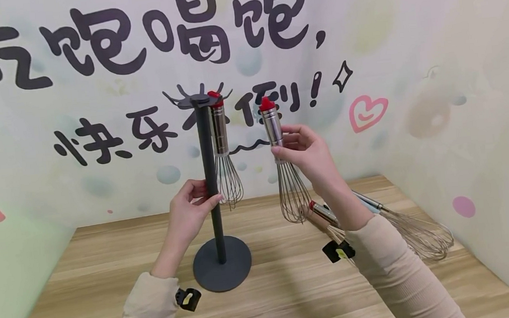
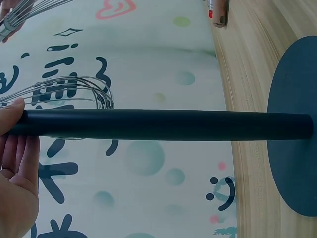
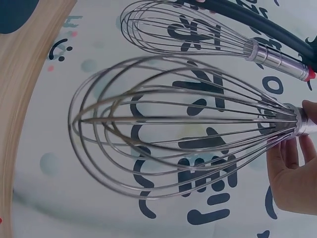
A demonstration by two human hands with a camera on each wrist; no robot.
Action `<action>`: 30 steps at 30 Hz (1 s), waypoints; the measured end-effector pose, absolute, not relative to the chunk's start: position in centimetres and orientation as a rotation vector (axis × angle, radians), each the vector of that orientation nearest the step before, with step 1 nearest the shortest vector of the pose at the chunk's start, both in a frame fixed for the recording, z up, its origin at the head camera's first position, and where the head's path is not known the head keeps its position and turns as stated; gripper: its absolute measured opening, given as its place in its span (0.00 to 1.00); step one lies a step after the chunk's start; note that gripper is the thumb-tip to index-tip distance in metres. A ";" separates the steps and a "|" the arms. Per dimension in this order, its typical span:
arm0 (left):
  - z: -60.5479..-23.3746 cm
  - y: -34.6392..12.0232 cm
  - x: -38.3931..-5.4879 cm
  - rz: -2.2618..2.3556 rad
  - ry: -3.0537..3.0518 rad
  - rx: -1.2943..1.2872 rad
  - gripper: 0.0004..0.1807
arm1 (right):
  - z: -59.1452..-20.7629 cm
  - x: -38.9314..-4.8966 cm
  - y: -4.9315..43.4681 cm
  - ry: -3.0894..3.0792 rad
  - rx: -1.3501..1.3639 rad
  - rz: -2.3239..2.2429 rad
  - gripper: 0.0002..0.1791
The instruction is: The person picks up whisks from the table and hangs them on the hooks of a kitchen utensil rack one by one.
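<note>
Hanging stand (image 1: 214, 223): dark, upright on its round base (image 1: 223, 278) on the bench (image 1: 110, 272), with a crown of hooks (image 1: 183, 102) at the top.
Hung whisk (image 1: 219, 132): in place on the right side of the crown, red tip at hook level, wires pointing down beside the pole; this is the part that counts as done.
Carried whisk (image 1: 273, 127): red-tipped, steel-handled, in the air to the right of the stand, tip up and slightly tilted; it touches neither the stand nor the hung whisk, so its hanging looks not yet done.
Left grip (image 1: 188, 210): thumb and fingers closed round the pole, apparently to steady it.
Right grip (image 1: 305, 149): clamped on the lower handle of the carried whisk, just above the wires.
Bare hooks: several prongs on the left of the crown carry nothing visible.
Loose tools on the bench: a red-tipped steel handle (image 1: 325, 213), a brown handle (image 1: 318, 220), a light-blue handle (image 1: 367, 201) and a large wire whisk head (image 1: 427, 240) lie at the right; the forearm covers part of them, so the exact count cannot be told.
Progress: judged early, with one whisk hung, one in hand and the loose tools probably left.
</note>
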State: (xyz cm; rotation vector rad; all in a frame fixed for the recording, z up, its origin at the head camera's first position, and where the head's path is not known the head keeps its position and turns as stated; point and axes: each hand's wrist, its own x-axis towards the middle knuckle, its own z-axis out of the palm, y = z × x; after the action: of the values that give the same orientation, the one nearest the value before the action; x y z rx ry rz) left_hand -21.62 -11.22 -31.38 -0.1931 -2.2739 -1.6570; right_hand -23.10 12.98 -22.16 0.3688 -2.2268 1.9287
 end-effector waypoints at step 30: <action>-31.6 -11.3 -21.8 -1.628 -2.283 -0.210 0.18 | -20.1 -22.7 10.6 -2.155 0.546 1.888 0.24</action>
State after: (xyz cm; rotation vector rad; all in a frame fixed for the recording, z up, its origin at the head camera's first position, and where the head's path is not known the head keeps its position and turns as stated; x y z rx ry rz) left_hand -21.79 -11.34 -31.60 -0.2097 -2.2826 -1.6281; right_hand -22.74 10.59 -20.11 0.5464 -2.1551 1.8883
